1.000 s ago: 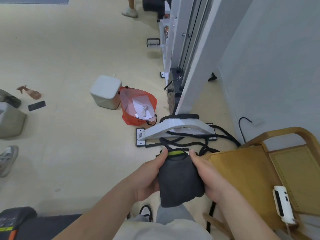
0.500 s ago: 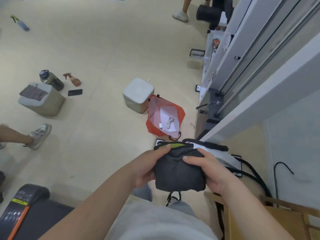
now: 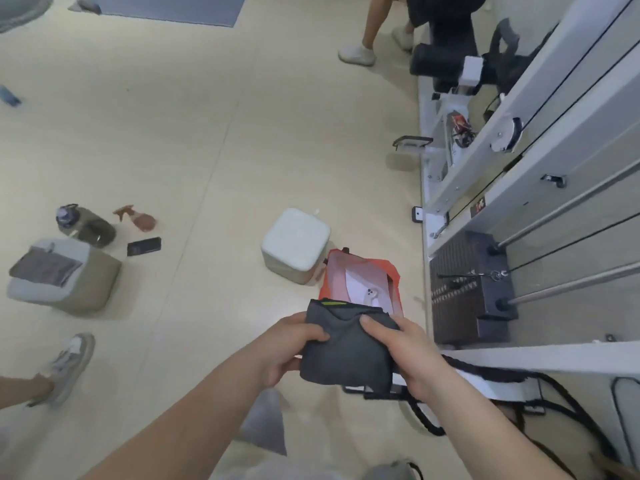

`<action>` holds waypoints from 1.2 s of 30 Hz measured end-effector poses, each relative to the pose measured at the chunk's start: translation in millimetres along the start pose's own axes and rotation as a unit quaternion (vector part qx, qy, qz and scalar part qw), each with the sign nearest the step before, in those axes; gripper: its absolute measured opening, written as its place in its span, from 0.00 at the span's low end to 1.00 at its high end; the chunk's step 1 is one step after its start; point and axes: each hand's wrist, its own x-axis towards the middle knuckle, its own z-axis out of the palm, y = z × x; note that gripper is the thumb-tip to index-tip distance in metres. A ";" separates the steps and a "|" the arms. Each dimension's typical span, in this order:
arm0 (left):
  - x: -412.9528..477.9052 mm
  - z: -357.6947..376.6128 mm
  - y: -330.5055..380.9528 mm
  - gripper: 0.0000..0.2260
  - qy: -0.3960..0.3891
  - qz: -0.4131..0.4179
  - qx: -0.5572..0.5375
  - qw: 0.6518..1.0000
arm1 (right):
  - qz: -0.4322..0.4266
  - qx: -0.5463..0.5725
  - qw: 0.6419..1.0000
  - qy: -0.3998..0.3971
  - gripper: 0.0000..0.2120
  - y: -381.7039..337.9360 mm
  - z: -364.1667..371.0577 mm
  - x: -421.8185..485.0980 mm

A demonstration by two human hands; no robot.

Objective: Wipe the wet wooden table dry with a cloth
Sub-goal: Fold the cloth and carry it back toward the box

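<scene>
Pinching grey cloth [image 3: 346, 351], left hand [image 3: 289, 348] and right hand [image 3: 407, 355] grip curled round it, beige floor [image 3: 207, 150], weight stack [image 3: 464, 292]

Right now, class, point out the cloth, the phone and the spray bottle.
cloth [image 3: 346, 355], head view, middle of the folded grey fabric.
phone [image 3: 144, 246], head view, middle of its dark face.
spray bottle [image 3: 143, 220], head view, its brown body.

Cloth [image 3: 346, 351] between left hand [image 3: 291, 344] and right hand [image 3: 405, 355], bag [image 3: 360, 282] beyond (cube [image 3: 294, 244] beside it)
</scene>
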 end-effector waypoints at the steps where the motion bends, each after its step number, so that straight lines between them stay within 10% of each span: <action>1: 9.1 -20.3 18.7 0.16 0.000 -0.002 0.013 1.000 | -0.001 0.003 1.000 0.011 0.20 -8.8 18.0 13.9; 14: 151.8 -128.0 140.3 0.16 0.035 0.011 0.110 0.993 | 0.005 0.075 0.994 0.076 0.16 -100.8 103.7 184.7; 36: 619.5 -319.8 67.1 0.09 0.119 0.195 0.168 0.959 | -0.192 -0.016 0.962 0.194 0.12 70.7 168.6 679.3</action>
